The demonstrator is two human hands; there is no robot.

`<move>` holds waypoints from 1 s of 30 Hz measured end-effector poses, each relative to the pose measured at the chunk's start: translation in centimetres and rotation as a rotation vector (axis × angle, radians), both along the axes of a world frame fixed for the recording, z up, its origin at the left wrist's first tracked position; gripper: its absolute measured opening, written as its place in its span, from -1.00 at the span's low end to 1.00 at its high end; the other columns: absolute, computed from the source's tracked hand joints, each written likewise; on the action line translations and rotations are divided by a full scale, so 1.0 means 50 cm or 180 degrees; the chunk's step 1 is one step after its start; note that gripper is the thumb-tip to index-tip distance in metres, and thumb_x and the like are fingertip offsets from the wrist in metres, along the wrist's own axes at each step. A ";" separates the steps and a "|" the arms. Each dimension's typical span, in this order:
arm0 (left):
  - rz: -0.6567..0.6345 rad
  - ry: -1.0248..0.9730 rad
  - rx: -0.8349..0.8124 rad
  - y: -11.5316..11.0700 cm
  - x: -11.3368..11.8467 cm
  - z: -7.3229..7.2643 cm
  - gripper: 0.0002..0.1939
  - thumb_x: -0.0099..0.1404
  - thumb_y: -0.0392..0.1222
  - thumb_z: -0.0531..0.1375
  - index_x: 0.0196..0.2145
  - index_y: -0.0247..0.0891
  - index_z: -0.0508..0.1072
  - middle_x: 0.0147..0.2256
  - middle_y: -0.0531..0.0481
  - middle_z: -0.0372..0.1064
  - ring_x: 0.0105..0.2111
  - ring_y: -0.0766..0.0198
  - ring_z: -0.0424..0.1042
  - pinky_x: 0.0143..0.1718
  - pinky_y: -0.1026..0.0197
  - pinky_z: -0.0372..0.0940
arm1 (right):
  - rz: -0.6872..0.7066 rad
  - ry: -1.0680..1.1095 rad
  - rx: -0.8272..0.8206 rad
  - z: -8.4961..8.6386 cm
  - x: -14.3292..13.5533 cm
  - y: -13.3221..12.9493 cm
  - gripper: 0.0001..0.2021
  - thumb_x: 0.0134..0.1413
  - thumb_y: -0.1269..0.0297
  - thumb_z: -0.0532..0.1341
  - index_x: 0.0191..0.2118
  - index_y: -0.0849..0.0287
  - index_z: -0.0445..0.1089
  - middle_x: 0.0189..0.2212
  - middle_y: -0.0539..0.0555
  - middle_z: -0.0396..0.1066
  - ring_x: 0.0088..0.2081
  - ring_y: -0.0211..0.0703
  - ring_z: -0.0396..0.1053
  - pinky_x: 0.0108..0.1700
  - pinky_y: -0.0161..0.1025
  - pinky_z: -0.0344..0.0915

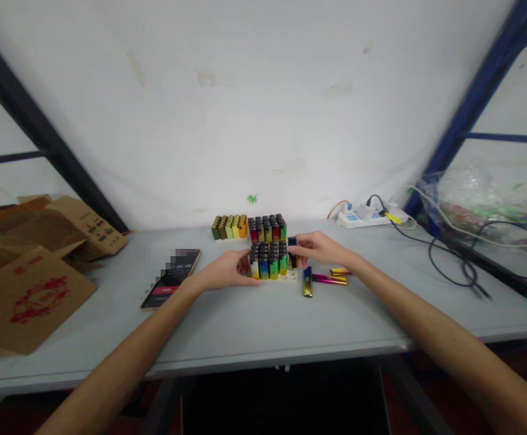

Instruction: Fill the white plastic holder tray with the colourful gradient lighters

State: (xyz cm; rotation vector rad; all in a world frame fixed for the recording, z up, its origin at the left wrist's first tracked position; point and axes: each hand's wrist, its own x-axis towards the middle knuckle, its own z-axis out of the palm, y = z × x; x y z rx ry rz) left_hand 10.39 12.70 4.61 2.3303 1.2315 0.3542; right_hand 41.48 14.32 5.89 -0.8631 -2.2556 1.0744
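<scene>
Rows of upright lighters (269,266) with dark tops and shiny coloured bodies stand in a white tray (292,275) on the table. My left hand (227,270) grips the left side of this tray, thumb along its front edge and fingers behind. In my right hand (313,246) is a dark lighter (293,252), pinched upright at the tray's right end. Whether its base touches the tray I cannot tell. Just in front of my right hand lie a blue-and-gold lighter (307,282), a purple-and-gold lighter (330,279) and an orange-gold lighter (339,272), partly hidden by my wrist.
Behind the tray stand another block of lighters (268,228) and a yellow-green group of lighters (229,226). A phone (173,281) lies left, beyond it cardboard boxes (32,296). A power strip (365,215) and black cables (467,266) are at the right, near a blue frame post (454,133).
</scene>
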 end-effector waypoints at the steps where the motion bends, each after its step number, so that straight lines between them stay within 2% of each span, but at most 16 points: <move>1: 0.0002 0.0012 -0.0003 0.000 0.000 -0.001 -0.35 0.08 0.34 0.37 -0.13 -0.25 0.44 -0.35 -0.01 0.47 -0.38 0.12 0.43 -0.38 0.18 0.26 | 0.0105 0.0066 -0.0204 0.002 -0.001 -0.005 -0.56 0.27 -0.17 0.22 -0.31 0.18 0.39 -0.44 0.04 0.56 -0.41 -0.16 0.53 -0.33 -0.24 0.41; 5: -0.0038 0.0031 0.0068 -0.001 0.001 -0.002 -0.35 0.09 0.34 0.37 -0.12 -0.25 0.43 -0.35 -0.01 0.46 -0.37 0.12 0.44 -0.37 0.18 0.27 | 0.0356 0.0090 -0.0672 0.008 -0.004 -0.019 -0.57 0.15 -0.14 0.33 -0.37 0.16 0.33 -0.34 0.14 0.64 -0.27 -0.02 0.63 -0.28 -0.18 0.50; 11: -0.0029 0.0043 0.0075 -0.004 0.006 0.000 -0.35 0.09 0.31 0.37 -0.10 -0.27 0.43 -0.35 -0.01 0.46 -0.37 0.12 0.44 -0.37 0.18 0.26 | 0.0233 0.0070 -0.0590 0.008 -0.008 -0.026 -0.52 0.10 -0.16 0.35 -0.46 0.13 0.24 -0.40 0.14 0.63 -0.28 0.04 0.64 -0.31 -0.17 0.48; 14: -0.0014 0.0030 0.0072 -0.005 0.008 0.000 -0.36 0.08 0.30 0.38 -0.11 -0.27 0.43 -0.34 -0.01 0.46 -0.38 0.12 0.44 -0.37 0.19 0.26 | 0.0230 -0.0124 -0.0246 0.018 -0.013 -0.033 -0.53 0.16 -0.18 0.31 -0.43 0.16 0.32 -0.39 0.15 0.63 -0.30 0.00 0.63 -0.30 -0.20 0.45; 17: -0.0008 0.0045 0.0095 -0.004 0.007 -0.001 -0.36 0.09 0.30 0.37 -0.10 -0.27 0.43 -0.33 -0.01 0.47 -0.37 0.13 0.44 -0.37 0.19 0.25 | 0.0278 -0.0473 0.0434 0.029 -0.018 -0.040 -0.54 0.25 -0.16 0.25 -0.40 0.19 0.41 -0.43 0.11 0.60 -0.38 -0.11 0.57 -0.35 -0.27 0.36; 22: -0.0016 0.0062 0.0125 -0.004 0.007 -0.001 -0.35 0.09 0.31 0.37 -0.09 -0.28 0.44 -0.33 -0.02 0.47 -0.36 0.11 0.45 -0.35 0.18 0.26 | 0.0259 -0.0821 0.1244 0.025 -0.024 -0.042 -0.48 0.35 -0.12 0.18 -0.46 0.22 0.45 -0.60 0.01 0.45 -0.57 -0.30 0.31 -0.47 -0.32 0.12; 24: -0.0010 0.0078 0.0128 -0.005 0.007 0.000 -0.35 0.09 0.31 0.37 -0.10 -0.28 0.44 -0.33 -0.02 0.47 -0.36 0.10 0.44 -0.35 0.17 0.26 | 0.0212 -0.0766 0.1252 0.019 -0.026 -0.042 -0.47 0.35 -0.13 0.18 -0.47 0.23 0.44 -0.63 0.00 0.42 -0.59 -0.32 0.28 -0.48 -0.33 0.11; 28: -0.0021 0.0048 0.0093 -0.004 0.006 -0.002 -0.35 0.09 0.32 0.36 -0.09 -0.26 0.44 -0.33 -0.01 0.47 -0.36 0.11 0.44 -0.36 0.17 0.26 | 0.0253 -0.0607 0.0832 0.011 -0.030 -0.045 -0.47 0.36 -0.16 0.14 -0.41 0.23 0.44 -0.60 0.03 0.47 -0.58 -0.28 0.38 -0.46 -0.35 0.21; 30: -0.0024 0.0047 0.0106 -0.003 0.006 -0.003 -0.34 0.09 0.32 0.37 -0.09 -0.26 0.44 -0.33 -0.01 0.47 -0.36 0.11 0.44 -0.35 0.17 0.26 | 0.0278 -0.0625 0.0997 0.011 -0.031 -0.044 -0.45 0.36 -0.17 0.12 -0.43 0.23 0.44 -0.59 0.03 0.45 -0.57 -0.28 0.36 -0.46 -0.34 0.19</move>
